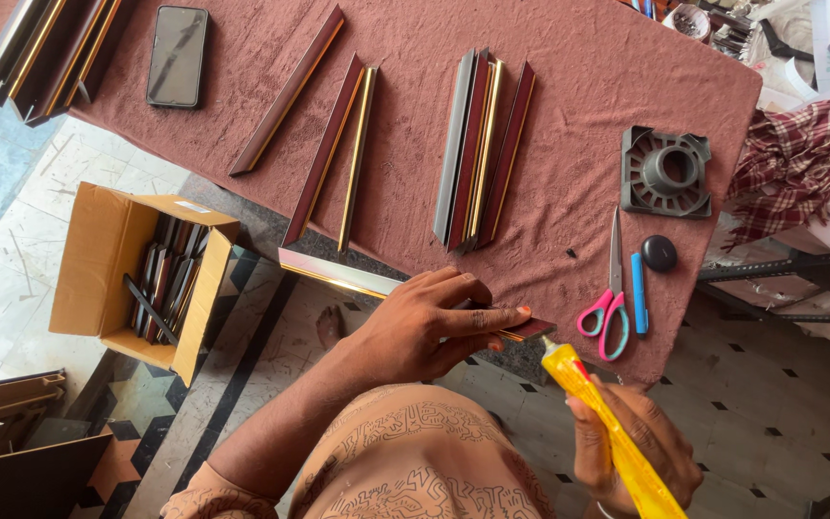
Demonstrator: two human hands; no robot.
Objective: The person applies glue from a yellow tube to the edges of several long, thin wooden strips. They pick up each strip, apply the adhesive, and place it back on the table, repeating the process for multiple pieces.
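We noted the left hand clamped on a frame strip at the table edge. The right hand gripped a yellow glue tube, nozzle touching the strip's end.

Glossy maroon-and-gilt moulding strip, translucent yellow plastic glue tube, matt napped cloth.

The left hand grips a dark red frame strip with a gold edge, held level over the worktop edge. The right hand holds a yellow glue tube, its nozzle touching the strip's cut end, near pink-handled scissors.
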